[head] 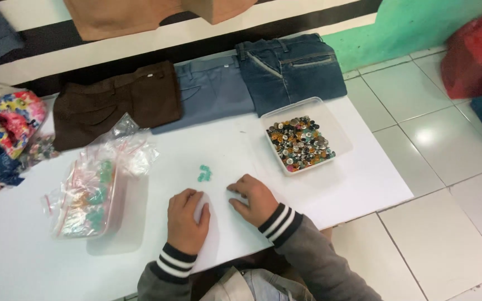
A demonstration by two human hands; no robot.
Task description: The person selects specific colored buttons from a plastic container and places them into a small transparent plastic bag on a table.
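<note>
Head view: white table, right edge over floor tiles. Left hand and right hand rest near the front edge, fingers loosely curled, holding nothing. Green buttons lie just beyond, bare surface around. Button tray sits near the right edge; bags left.

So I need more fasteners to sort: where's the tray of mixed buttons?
In the head view, the clear tray of buttons sits on the white table, ahead-right of the right hand, just below the folded dark jeans.

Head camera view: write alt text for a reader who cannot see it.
A person's left hand and right hand rest on a white table near small green buttons. A tray of mixed buttons, a plastic bag and three folded trousers lie beyond.
</note>
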